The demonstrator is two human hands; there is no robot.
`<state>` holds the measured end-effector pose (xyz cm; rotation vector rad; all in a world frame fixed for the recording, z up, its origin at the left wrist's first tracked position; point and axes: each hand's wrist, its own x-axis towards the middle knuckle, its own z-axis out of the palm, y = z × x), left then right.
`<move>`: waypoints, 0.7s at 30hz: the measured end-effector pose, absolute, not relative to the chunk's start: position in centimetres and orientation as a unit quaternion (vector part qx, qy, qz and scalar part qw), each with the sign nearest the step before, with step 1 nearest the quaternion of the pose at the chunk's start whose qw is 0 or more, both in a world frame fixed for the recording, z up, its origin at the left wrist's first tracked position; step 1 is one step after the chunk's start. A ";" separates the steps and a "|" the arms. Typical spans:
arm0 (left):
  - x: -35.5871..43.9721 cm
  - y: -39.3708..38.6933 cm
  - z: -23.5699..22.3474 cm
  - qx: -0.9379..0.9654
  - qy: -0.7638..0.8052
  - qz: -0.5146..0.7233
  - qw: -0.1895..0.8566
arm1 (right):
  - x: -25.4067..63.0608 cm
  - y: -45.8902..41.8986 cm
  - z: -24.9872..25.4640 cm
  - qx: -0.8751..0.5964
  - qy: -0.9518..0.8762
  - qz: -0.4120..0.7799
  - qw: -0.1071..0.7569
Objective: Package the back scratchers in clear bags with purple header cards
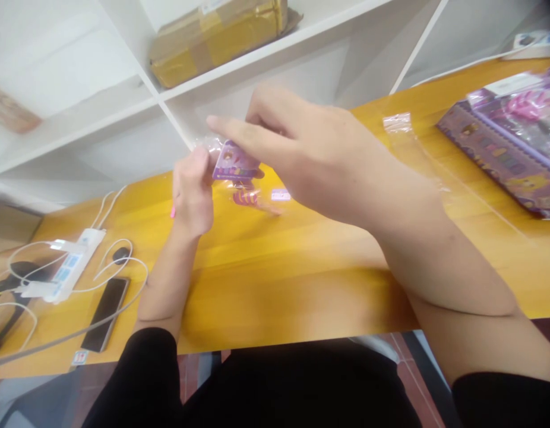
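Both my hands are raised over the yellow wooden table (279, 279). My left hand (192, 193) is closed in a pinch on the left edge of a small clear plastic packet (234, 165) with a purple card and a pink item inside. My right hand (302, 148) comes from the right and holds the same packet from above, its forefinger stretched out over the top and the other fingers curled behind it. The packet hangs a little above the table surface.
An empty clear bag (402, 128) lies at the right. Purple packaged sets (511, 148) sit at the far right. A white power strip (72, 264) with cables and a dark phone (106, 312) lie at the left. White shelves hold a taped cardboard box (217, 35).
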<state>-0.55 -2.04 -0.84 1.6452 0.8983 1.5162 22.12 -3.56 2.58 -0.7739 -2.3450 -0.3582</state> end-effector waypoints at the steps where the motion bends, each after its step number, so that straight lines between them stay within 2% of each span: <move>1: -0.3 -2.2 -0.8 0.633 0.333 0.602 0.354 | 22.0 -3.6 2.5 -0.295 -0.893 -0.122 0.316; 3: 0.1 -2.2 -1.0 0.623 0.310 0.630 0.344 | 21.7 -3.6 2.4 -0.291 -0.889 -0.072 0.347; 6: -0.1 -2.0 -1.4 0.620 0.304 0.647 0.324 | 20.9 -3.6 2.1 -0.321 -0.839 -0.004 0.439; 8: -0.3 -1.9 -1.5 0.625 0.308 0.647 0.310 | 20.7 -3.7 1.9 -0.331 -0.814 -0.003 0.477; 13: -0.1 -1.8 -1.5 0.620 0.299 0.640 0.342 | 21.4 -3.5 2.4 -0.286 -0.857 -0.113 0.413; 17: 0.2 -0.9 -1.8 0.631 0.267 0.619 0.383 | 21.4 -3.4 3.1 -0.279 -0.836 -0.087 0.464; 21: 0.1 0.1 -2.3 0.622 0.290 0.606 0.402 | 21.1 -3.5 3.5 -0.296 -0.831 -0.074 0.465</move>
